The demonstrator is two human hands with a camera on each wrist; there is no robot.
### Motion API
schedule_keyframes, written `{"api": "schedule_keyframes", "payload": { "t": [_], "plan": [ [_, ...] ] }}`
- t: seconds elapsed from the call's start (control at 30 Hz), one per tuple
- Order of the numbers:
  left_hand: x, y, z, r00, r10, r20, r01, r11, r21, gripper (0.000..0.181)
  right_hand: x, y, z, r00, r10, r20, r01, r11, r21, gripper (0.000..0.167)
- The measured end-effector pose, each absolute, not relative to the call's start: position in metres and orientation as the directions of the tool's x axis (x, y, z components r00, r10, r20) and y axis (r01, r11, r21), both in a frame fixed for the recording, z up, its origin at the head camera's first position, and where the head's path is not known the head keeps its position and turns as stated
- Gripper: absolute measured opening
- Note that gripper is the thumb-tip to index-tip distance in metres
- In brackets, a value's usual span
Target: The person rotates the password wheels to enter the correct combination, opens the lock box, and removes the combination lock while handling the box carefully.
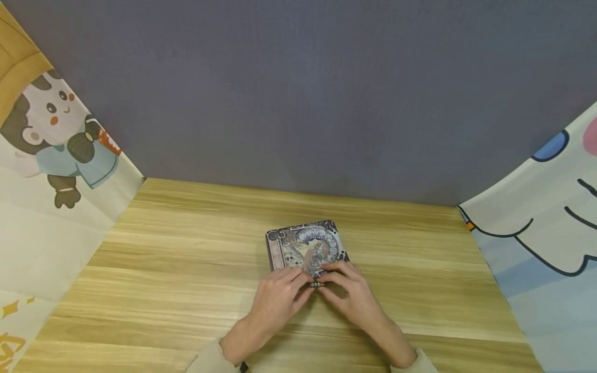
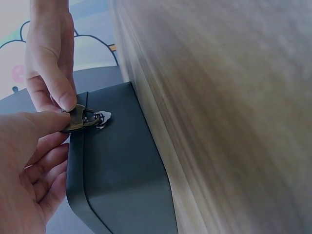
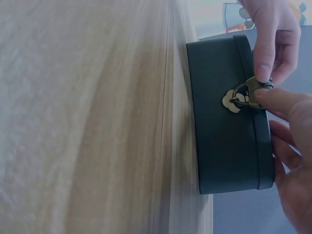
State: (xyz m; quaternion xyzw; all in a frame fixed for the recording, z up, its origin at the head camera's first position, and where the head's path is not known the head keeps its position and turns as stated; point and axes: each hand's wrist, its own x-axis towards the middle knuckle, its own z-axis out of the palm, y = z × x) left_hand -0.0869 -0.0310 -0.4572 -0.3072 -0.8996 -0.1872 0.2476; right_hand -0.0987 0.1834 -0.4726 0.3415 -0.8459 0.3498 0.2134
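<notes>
A dark green box (image 3: 226, 151) with rounded edges stands on the table, its lid (image 1: 291, 248) printed with an ornate illustration. On its front side is a pale, flower-shaped metal clasp plate (image 3: 232, 101). A bronze-coloured padlock (image 2: 75, 118) hangs by its shackle from this clasp, turned up against the lid's edge. My left hand (image 1: 279, 294) pinches one side of the padlock with thumb and fingers. From the other side, my right hand (image 1: 353, 295) pinches it too, its other fingers resting at the lid. Fingertips partly cover the padlock's body.
The wood-grain table (image 1: 186, 259) stretches around the box on all sides. A dark grey panel (image 1: 298, 103) rises behind it. Cartoon-printed sheets flank the table at left (image 1: 28, 217) and right (image 1: 550, 300).
</notes>
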Motion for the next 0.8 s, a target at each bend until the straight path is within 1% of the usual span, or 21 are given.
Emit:
{"api": "schedule_keyframes", "payload": {
  "t": [0.8],
  "plan": [
    [-0.0871, -0.0311, -0.4570, -0.695, 0.461, 0.552, 0.643, 0.742, 0.190, 0.020, -0.0992, 0.1839, -0.4724, -0.677, -0.429, 0.598, -0.725, 0.529, -0.441, 0.030]
  ]
}}
